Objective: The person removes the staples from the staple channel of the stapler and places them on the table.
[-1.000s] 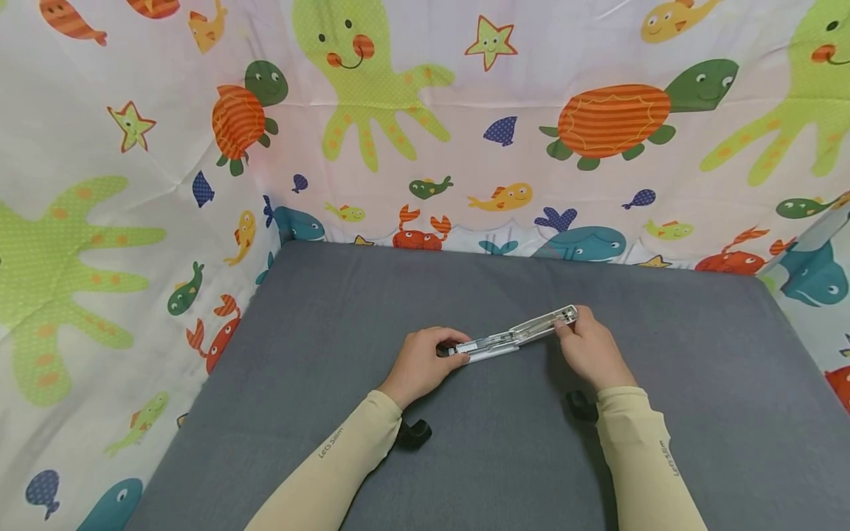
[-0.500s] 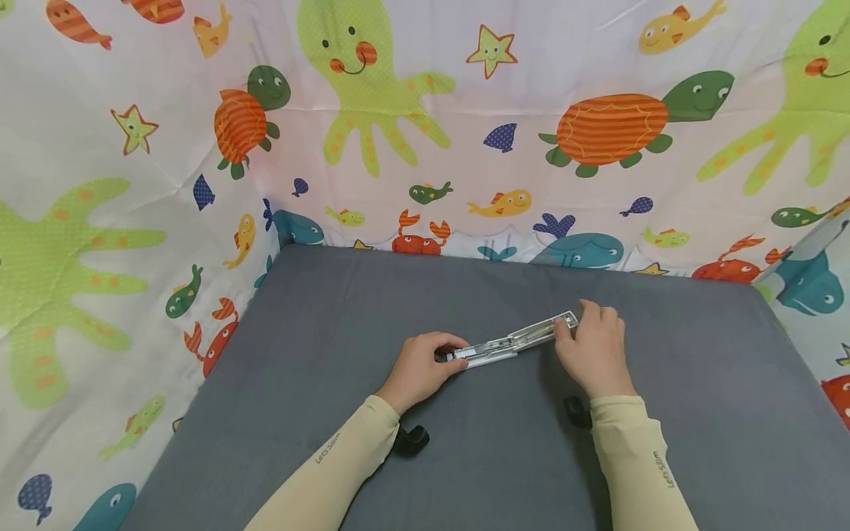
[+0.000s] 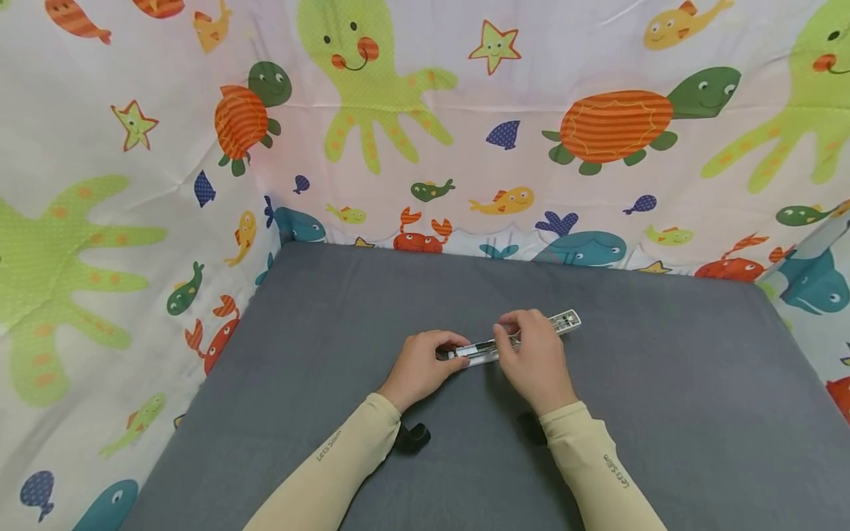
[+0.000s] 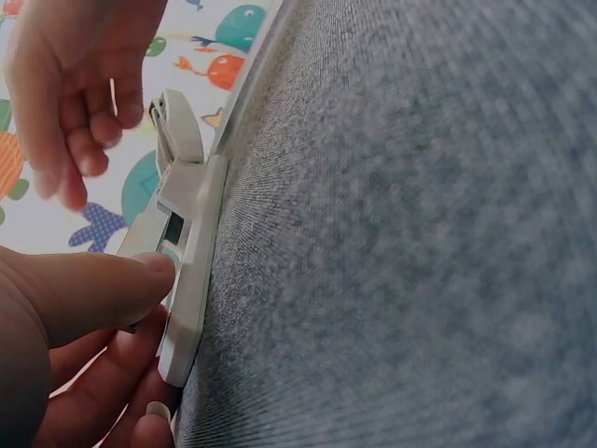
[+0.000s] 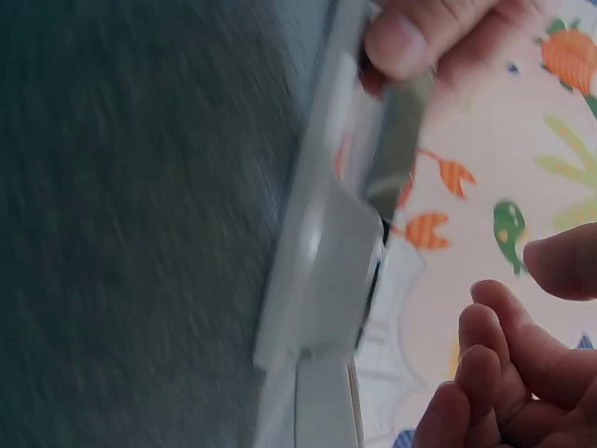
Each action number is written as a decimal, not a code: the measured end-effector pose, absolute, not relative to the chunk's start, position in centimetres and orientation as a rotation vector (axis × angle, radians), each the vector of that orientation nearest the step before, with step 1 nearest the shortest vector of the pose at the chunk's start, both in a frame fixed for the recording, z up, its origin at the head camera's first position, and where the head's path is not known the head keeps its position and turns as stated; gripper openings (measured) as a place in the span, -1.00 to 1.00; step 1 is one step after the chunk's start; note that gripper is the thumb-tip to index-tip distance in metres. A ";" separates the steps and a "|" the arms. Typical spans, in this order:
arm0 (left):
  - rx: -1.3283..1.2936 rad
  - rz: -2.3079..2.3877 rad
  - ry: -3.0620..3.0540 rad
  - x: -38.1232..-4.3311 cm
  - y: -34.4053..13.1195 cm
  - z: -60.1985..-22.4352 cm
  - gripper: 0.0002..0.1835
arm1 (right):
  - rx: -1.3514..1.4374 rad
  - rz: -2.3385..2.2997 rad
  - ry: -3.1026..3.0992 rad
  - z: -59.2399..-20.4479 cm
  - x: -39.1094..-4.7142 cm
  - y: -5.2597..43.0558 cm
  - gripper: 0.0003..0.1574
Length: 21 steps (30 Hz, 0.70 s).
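Observation:
A white stapler (image 3: 567,321) lies swung wide open on the grey table, its metal staple channel showing. My left hand (image 3: 425,363) grips the base end between thumb and fingers; in the left wrist view the thumb presses on the side of the stapler (image 4: 190,271). Over the stapler's middle hovers my right hand (image 3: 535,363), hiding the hinge part in the head view. Seen from the right wrist, the right hand (image 5: 513,369) has loosely bent fingers, thumb apart from them, with nothing between. The stapler (image 5: 322,271) is beside it there.
The grey cloth-covered table (image 3: 372,295) spreads all around the hands. A curtain (image 3: 465,147) printed with sea animals stands along its back and left sides. Black wrist-camera pieces (image 3: 413,439) hang under the sleeves.
My right hand has let go of the stapler's far arm and moved left to above its middle. The left hand keeps its grip, and the stapler stays spread open.

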<state>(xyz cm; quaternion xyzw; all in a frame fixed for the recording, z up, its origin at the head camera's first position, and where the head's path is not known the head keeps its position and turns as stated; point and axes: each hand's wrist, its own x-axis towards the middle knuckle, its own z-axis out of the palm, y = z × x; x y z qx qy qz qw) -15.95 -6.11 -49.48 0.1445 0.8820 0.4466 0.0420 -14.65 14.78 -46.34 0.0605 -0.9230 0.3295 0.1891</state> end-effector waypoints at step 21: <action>0.437 1.351 2.693 -16.1 -6.3 -49.7 -0.76 | 0.138 0.863 -2.808 -47.4 -13.7 12.2 -0.75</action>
